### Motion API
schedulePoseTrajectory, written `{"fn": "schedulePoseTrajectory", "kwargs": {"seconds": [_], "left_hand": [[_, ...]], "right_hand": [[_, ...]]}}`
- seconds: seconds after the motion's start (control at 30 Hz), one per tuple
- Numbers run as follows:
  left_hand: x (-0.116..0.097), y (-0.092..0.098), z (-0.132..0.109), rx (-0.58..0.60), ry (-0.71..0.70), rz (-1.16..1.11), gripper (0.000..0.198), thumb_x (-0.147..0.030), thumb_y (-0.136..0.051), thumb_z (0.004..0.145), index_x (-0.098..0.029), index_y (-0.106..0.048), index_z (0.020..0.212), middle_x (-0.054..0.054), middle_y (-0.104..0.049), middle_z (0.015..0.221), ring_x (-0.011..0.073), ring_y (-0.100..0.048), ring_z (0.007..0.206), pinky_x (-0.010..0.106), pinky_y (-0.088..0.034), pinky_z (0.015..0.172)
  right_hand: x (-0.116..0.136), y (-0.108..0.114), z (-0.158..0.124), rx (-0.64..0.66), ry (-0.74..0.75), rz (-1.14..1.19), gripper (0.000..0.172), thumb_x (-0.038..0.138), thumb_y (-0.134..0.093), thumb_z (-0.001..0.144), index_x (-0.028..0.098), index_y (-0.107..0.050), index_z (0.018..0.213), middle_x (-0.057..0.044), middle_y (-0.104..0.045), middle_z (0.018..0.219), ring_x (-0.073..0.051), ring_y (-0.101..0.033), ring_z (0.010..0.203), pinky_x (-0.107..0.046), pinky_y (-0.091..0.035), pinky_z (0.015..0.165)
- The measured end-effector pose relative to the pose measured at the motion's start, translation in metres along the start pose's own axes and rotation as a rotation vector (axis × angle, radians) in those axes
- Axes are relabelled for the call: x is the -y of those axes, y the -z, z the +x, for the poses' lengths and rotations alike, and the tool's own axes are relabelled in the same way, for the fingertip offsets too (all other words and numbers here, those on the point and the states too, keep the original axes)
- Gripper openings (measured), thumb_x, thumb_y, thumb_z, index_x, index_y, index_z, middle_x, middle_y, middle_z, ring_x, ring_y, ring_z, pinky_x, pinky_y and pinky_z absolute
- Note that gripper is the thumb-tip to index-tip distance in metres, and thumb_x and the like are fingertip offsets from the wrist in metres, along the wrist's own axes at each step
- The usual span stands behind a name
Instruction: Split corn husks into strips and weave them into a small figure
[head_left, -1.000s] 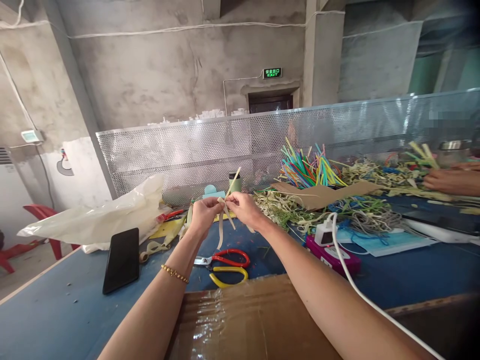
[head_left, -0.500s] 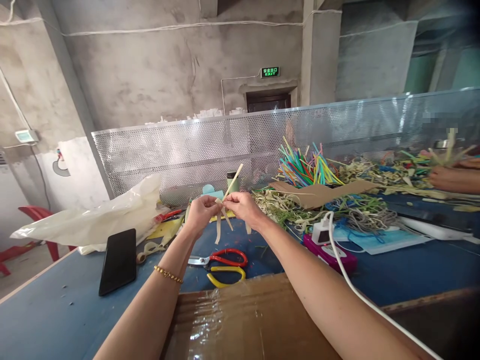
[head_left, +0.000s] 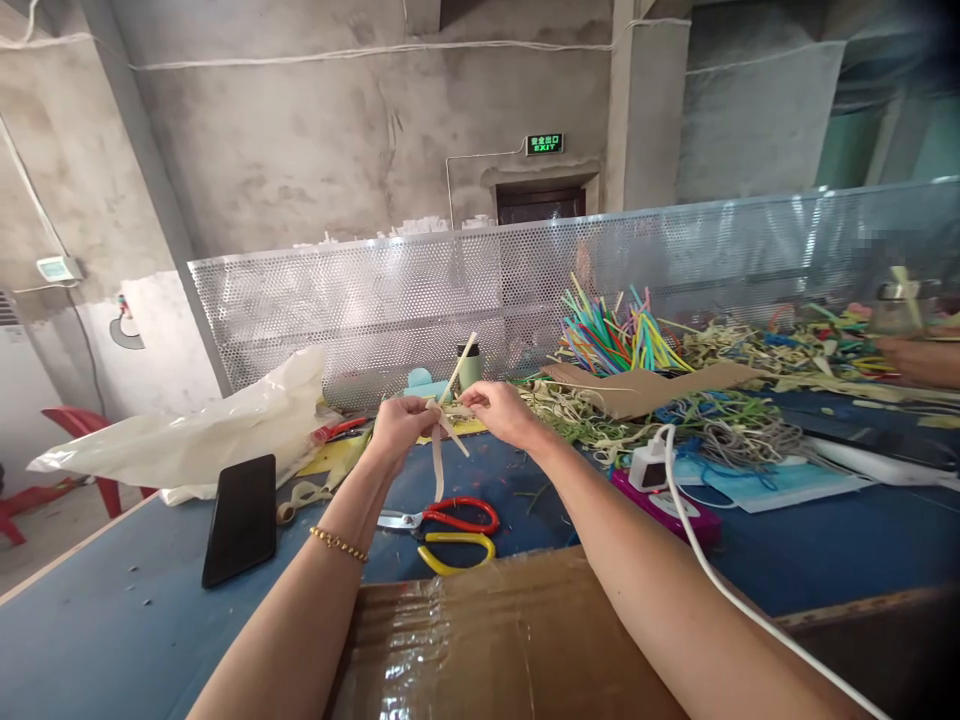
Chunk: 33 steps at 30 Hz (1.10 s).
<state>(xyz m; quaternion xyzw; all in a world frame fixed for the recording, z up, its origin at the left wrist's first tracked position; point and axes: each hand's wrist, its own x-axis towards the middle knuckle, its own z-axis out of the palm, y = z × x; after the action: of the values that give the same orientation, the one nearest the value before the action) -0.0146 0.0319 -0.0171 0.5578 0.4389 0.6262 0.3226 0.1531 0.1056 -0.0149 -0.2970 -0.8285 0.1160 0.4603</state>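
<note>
My left hand [head_left: 401, 425] pinches several pale, flat strips where they cross. One strip [head_left: 459, 368] sticks up to the right, while another strip [head_left: 438, 465] dangles toward the table. Just to the right, my right hand [head_left: 501, 412] has its fingertips bent together, a small gap from the left hand; whatever they may hold is too small to make out. Below both hands lie scissors [head_left: 459, 516] with one red and one yellow handle, blades pointing left. A taped cardboard box [head_left: 495, 640] is between my forearms.
A black phone [head_left: 240, 520] and a plastic bag [head_left: 187, 435] lie left. Behind are a green bottle [head_left: 469, 366] and a bundle of coloured sticks [head_left: 619, 330]. At right are tangled strips [head_left: 742, 415], a purple power block [head_left: 667, 505] with a white cable, and another person's hand [head_left: 919, 358].
My right hand has drawn away a little to the right from the left hand and the strips. The left hand keeps its pinch. The other person's hand has shifted at the far right.
</note>
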Motion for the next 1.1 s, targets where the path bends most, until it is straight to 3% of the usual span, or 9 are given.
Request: {"fn": "schedulePoseTrajectory", "kwargs": {"seconds": [0.13, 0.3, 0.43, 0.63, 0.73, 0.87, 1.0, 1.1], "left_hand": [[0.008, 0.008, 0.005, -0.062, 0.088, -0.075, 0.012, -0.019, -0.073, 0.054, -0.011, -0.064, 0.055, 0.005, -0.061, 0.049, 0.0161, -0.060, 0.047, 0.027, -0.047, 0.052], [0.014, 0.014, 0.008, -0.132, 0.104, -0.157, 0.010, -0.016, -0.072, 0.049, -0.011, -0.064, 0.054, 0.002, -0.061, 0.049, 0.0119, -0.055, 0.045, 0.025, -0.046, 0.051], [0.016, 0.013, 0.010, -0.162, 0.145, -0.198, 0.011, -0.013, -0.073, 0.048, -0.011, -0.064, 0.054, 0.001, -0.059, 0.050, 0.0101, -0.052, 0.046, 0.024, -0.044, 0.050], [0.014, 0.004, 0.008, -0.194, 0.239, -0.297, 0.013, -0.009, -0.074, 0.048, -0.011, -0.062, 0.053, -0.001, -0.056, 0.048, 0.0080, -0.048, 0.042, 0.023, -0.042, 0.047], [0.012, 0.003, 0.006, -0.169, 0.243, -0.287, 0.013, -0.009, -0.074, 0.051, -0.011, -0.062, 0.054, -0.001, -0.056, 0.047, 0.0081, -0.049, 0.041, 0.023, -0.044, 0.048], [0.009, 0.003, 0.004, -0.132, 0.253, -0.279, 0.014, -0.011, -0.076, 0.052, -0.011, -0.063, 0.058, 0.003, -0.062, 0.051, 0.0125, -0.058, 0.045, 0.026, -0.049, 0.053], [0.007, 0.003, 0.003, -0.100, 0.256, -0.262, 0.016, -0.014, -0.078, 0.053, -0.010, -0.065, 0.062, 0.009, -0.069, 0.061, 0.0185, -0.067, 0.056, 0.027, -0.051, 0.057], [0.006, 0.003, 0.003, -0.070, 0.258, -0.258, 0.016, -0.014, -0.076, 0.054, -0.009, -0.067, 0.066, 0.012, -0.071, 0.066, 0.0220, -0.070, 0.062, 0.027, -0.052, 0.058]], "right_hand": [[0.021, -0.001, -0.005, -0.182, 0.273, -0.200, 0.025, 0.001, -0.051, 0.078, 0.015, -0.068, 0.088, -0.008, -0.068, 0.091, -0.018, -0.059, 0.087, -0.030, -0.043, 0.081], [0.050, -0.013, -0.020, -0.001, 0.578, -0.421, 0.018, 0.011, -0.053, 0.088, 0.019, -0.070, 0.087, -0.006, -0.061, 0.085, -0.020, -0.049, 0.088, -0.033, -0.035, 0.077], [0.057, -0.017, -0.025, 0.071, 0.643, -0.600, 0.020, 0.007, -0.049, 0.090, 0.017, -0.066, 0.089, -0.008, -0.057, 0.094, -0.021, -0.044, 0.091, -0.034, -0.031, 0.076], [0.059, -0.015, -0.023, 0.044, 0.708, -0.688, 0.019, 0.014, -0.050, 0.093, 0.017, -0.063, 0.080, -0.009, -0.058, 0.095, -0.022, -0.045, 0.092, -0.036, -0.031, 0.078], [0.052, -0.019, -0.020, -0.007, 0.683, -0.596, 0.019, 0.016, -0.052, 0.093, 0.017, -0.065, 0.079, -0.007, -0.061, 0.086, -0.021, -0.048, 0.088, -0.034, -0.032, 0.076], [0.038, -0.024, -0.015, -0.121, 0.493, -0.340, 0.009, 0.020, -0.064, 0.087, 0.018, -0.069, 0.080, -0.004, -0.066, 0.078, -0.018, -0.053, 0.080, -0.031, -0.035, 0.075], [0.029, -0.025, -0.012, -0.121, 0.332, -0.134, 0.006, 0.021, -0.069, 0.081, 0.018, -0.072, 0.076, -0.005, -0.070, 0.078, -0.017, -0.059, 0.077, -0.029, -0.041, 0.075], [0.024, -0.027, -0.010, -0.108, 0.138, 0.065, 0.010, 0.022, -0.067, 0.080, 0.016, -0.074, 0.075, -0.006, -0.072, 0.075, -0.017, -0.064, 0.072, -0.027, -0.045, 0.068]]}}
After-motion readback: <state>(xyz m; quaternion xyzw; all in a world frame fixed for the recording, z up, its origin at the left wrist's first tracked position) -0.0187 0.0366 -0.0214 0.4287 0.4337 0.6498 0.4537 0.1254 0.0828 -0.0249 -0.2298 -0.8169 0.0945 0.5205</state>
